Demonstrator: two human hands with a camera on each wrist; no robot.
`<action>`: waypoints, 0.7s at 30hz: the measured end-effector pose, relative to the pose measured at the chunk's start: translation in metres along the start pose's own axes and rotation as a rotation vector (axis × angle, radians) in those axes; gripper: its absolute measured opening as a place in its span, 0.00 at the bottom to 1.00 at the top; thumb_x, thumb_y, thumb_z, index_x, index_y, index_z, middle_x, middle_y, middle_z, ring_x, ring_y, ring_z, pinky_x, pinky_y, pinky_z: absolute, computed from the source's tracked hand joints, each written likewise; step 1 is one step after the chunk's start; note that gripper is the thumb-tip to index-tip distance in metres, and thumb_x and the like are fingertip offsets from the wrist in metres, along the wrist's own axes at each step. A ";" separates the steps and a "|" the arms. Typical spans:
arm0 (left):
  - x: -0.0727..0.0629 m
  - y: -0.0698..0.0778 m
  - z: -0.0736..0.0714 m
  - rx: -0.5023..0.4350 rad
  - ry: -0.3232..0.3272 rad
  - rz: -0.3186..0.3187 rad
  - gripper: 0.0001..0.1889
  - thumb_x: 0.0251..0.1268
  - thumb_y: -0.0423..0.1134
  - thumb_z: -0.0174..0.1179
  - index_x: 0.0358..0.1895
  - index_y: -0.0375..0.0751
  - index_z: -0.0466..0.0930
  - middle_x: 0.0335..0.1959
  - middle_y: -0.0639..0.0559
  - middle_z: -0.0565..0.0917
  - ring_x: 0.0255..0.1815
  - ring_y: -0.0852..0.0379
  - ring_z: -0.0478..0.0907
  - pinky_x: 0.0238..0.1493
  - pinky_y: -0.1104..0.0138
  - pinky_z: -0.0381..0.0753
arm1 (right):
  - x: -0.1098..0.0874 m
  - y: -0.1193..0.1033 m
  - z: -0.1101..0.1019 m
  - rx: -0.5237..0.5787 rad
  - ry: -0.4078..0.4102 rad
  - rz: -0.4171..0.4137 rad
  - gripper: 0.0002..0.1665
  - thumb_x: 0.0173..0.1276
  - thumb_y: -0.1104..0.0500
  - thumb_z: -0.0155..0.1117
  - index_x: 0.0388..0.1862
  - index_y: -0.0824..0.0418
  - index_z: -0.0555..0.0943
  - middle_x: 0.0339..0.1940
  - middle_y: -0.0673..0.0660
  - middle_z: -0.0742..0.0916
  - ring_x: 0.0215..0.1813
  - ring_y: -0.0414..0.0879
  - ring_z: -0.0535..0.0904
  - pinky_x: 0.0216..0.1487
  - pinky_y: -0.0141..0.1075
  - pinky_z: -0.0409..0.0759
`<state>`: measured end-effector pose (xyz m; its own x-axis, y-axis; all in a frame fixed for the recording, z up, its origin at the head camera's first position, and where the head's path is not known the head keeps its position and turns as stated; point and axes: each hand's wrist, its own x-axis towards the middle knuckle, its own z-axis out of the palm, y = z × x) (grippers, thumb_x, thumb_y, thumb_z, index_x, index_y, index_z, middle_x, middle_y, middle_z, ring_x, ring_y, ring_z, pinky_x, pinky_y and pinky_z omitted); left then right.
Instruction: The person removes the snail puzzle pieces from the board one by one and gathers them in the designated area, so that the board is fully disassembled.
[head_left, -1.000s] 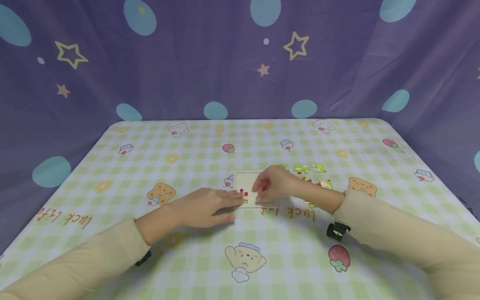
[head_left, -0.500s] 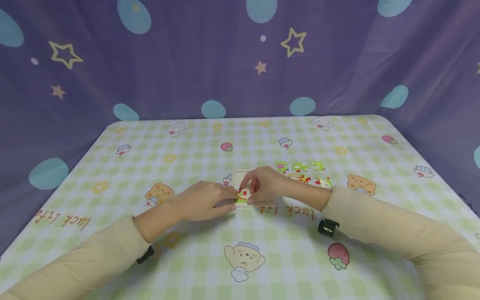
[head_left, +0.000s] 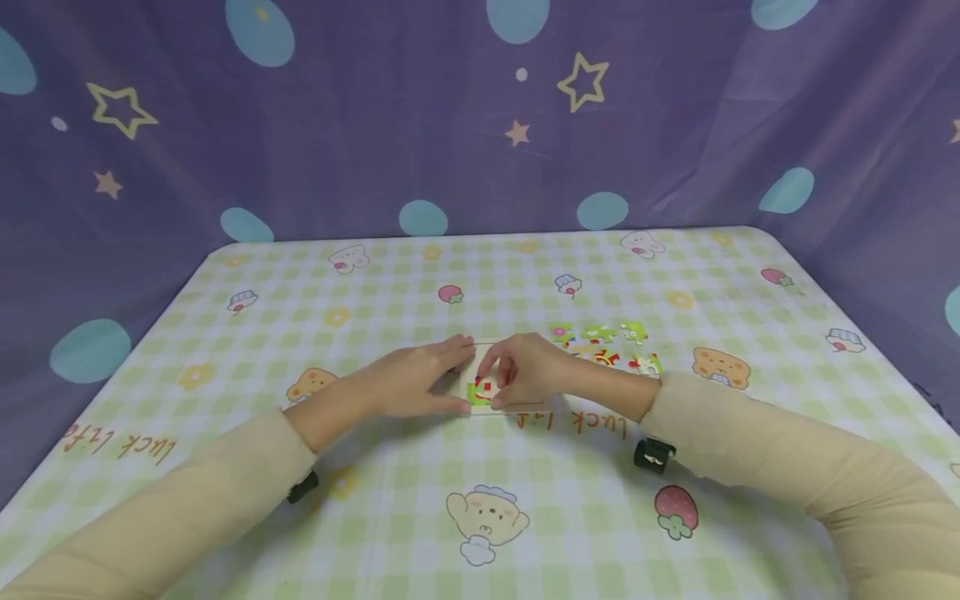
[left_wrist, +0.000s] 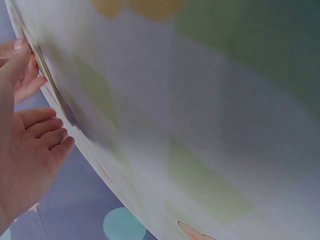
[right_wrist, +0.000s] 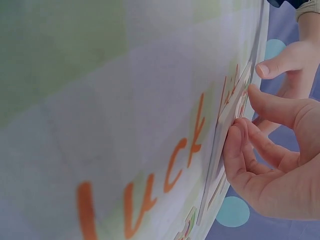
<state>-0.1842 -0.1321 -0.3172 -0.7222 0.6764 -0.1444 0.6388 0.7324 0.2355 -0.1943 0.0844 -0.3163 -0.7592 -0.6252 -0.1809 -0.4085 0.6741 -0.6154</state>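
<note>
A shallow pale wooden puzzle tray (head_left: 525, 408) lies mid-table. My left hand (head_left: 408, 379) is at its left edge, fingers straight and thumb apart by the near left corner; the left wrist view shows the tray's edge (left_wrist: 52, 82) beside these fingers. Over the tray, my right hand (head_left: 532, 367) pinches a green, white and red puzzle piece (head_left: 486, 390) at the tray's near left corner, between thumb and index finger. In the right wrist view the other fingers (right_wrist: 240, 165) curl against the tray's rim. The right hand covers much of the tray's inside.
Several loose green, red and yellow puzzle pieces (head_left: 600, 333) lie flat on the table just right of the tray and behind the right forearm. A checked tablecloth (head_left: 360, 517) with printed cartoons covers the table. A purple star-patterned curtain (head_left: 337, 125) hangs behind.
My right hand has moved left to the tray's left part. My left hand has drawn off the puzzle pieces to the tray's left edge, its fingers now pointing further away from me.
</note>
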 end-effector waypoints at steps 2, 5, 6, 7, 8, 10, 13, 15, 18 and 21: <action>0.002 -0.001 0.000 -0.015 -0.028 -0.016 0.46 0.60 0.64 0.58 0.74 0.39 0.57 0.77 0.43 0.56 0.78 0.50 0.55 0.75 0.54 0.62 | 0.001 0.000 0.000 0.000 0.000 0.004 0.20 0.53 0.61 0.76 0.46 0.58 0.83 0.25 0.50 0.85 0.27 0.36 0.77 0.32 0.23 0.74; 0.004 -0.003 0.000 -0.028 -0.050 -0.016 0.46 0.61 0.63 0.58 0.75 0.37 0.54 0.77 0.42 0.55 0.78 0.49 0.55 0.75 0.54 0.61 | 0.001 0.000 0.000 0.004 0.000 0.010 0.19 0.53 0.61 0.76 0.45 0.58 0.83 0.25 0.50 0.85 0.27 0.35 0.77 0.31 0.23 0.74; 0.005 -0.003 0.000 -0.031 -0.056 -0.019 0.46 0.62 0.63 0.58 0.75 0.37 0.54 0.77 0.42 0.55 0.78 0.49 0.55 0.75 0.54 0.61 | 0.002 0.000 0.000 0.007 0.001 0.012 0.19 0.53 0.61 0.76 0.45 0.58 0.83 0.25 0.50 0.85 0.27 0.35 0.77 0.31 0.23 0.74; 0.005 -0.004 0.000 -0.032 -0.061 -0.021 0.46 0.62 0.63 0.58 0.75 0.37 0.54 0.77 0.42 0.55 0.78 0.49 0.55 0.76 0.55 0.60 | 0.003 0.000 0.001 0.009 0.001 0.011 0.18 0.53 0.61 0.76 0.45 0.59 0.83 0.25 0.50 0.85 0.26 0.35 0.77 0.31 0.23 0.74; 0.005 -0.004 -0.001 -0.038 -0.064 -0.021 0.46 0.62 0.63 0.58 0.75 0.36 0.54 0.77 0.42 0.55 0.78 0.48 0.55 0.76 0.55 0.60 | 0.003 -0.001 0.001 0.008 0.001 0.009 0.18 0.54 0.61 0.75 0.44 0.59 0.83 0.25 0.50 0.85 0.26 0.35 0.77 0.31 0.23 0.74; 0.006 -0.003 -0.002 -0.048 -0.071 -0.026 0.47 0.62 0.63 0.58 0.75 0.36 0.54 0.77 0.42 0.55 0.78 0.49 0.55 0.76 0.55 0.60 | 0.005 -0.001 0.001 0.009 0.005 0.006 0.16 0.54 0.62 0.74 0.43 0.59 0.83 0.24 0.50 0.85 0.26 0.35 0.77 0.30 0.23 0.74; 0.006 -0.003 -0.003 -0.061 -0.079 -0.035 0.47 0.61 0.63 0.58 0.75 0.36 0.53 0.77 0.42 0.54 0.78 0.49 0.54 0.77 0.56 0.58 | 0.008 -0.003 0.001 0.018 0.014 0.025 0.13 0.54 0.64 0.73 0.39 0.60 0.84 0.23 0.49 0.84 0.25 0.35 0.76 0.30 0.22 0.73; 0.007 -0.002 -0.003 -0.065 -0.079 -0.038 0.47 0.61 0.63 0.59 0.75 0.36 0.54 0.77 0.42 0.54 0.78 0.49 0.54 0.77 0.56 0.58 | 0.011 -0.004 0.001 0.026 0.022 0.043 0.11 0.53 0.66 0.72 0.37 0.60 0.84 0.23 0.48 0.84 0.25 0.35 0.75 0.29 0.22 0.73; 0.008 -0.002 -0.002 -0.069 -0.076 -0.036 0.48 0.60 0.62 0.60 0.74 0.35 0.54 0.77 0.41 0.55 0.78 0.49 0.54 0.77 0.56 0.58 | 0.014 -0.006 0.001 0.027 0.035 0.062 0.09 0.51 0.67 0.72 0.33 0.60 0.85 0.23 0.49 0.85 0.25 0.34 0.76 0.30 0.21 0.73; 0.009 -0.002 -0.001 -0.070 -0.069 -0.021 0.47 0.60 0.61 0.61 0.74 0.33 0.55 0.76 0.40 0.56 0.78 0.48 0.55 0.76 0.56 0.59 | 0.016 -0.007 0.002 0.021 0.044 0.070 0.08 0.50 0.67 0.74 0.32 0.60 0.86 0.24 0.50 0.86 0.25 0.34 0.76 0.30 0.21 0.73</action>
<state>-0.1922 -0.1273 -0.3175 -0.7140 0.6662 -0.2154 0.6017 0.7412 0.2978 -0.2023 0.0692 -0.3161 -0.8073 -0.5585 -0.1908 -0.3429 0.7069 -0.6187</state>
